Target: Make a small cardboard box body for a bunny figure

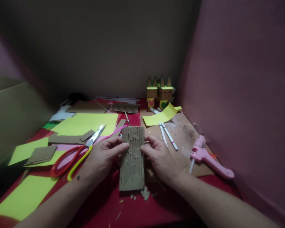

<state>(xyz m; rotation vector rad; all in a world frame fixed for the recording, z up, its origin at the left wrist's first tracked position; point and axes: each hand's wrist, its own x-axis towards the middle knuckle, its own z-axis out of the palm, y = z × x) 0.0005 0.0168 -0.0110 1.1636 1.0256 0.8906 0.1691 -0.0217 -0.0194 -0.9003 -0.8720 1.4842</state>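
Between my two hands is a narrow rectangular piece of corrugated cardboard [132,161], its ridged and partly torn face turned toward me. My left hand [106,155] pinches its left edge, thumb on the front. On the opposite edge, my right hand [158,156] grips it the same way; the fingers behind the piece are hidden. Small torn paper scraps [145,193] lie on the red table just below it. Beside my left wrist rest open scissors [82,153] with one red and one yellow handle.
A pink glue gun [210,158] lies on a brown board [182,136] at right, near white markers [169,136] and a curled yellow sheet [160,116]. Yellow paper [85,123] and cardboard pieces [42,155] cover the left. Two cardboard figures [166,93] stand at the back.
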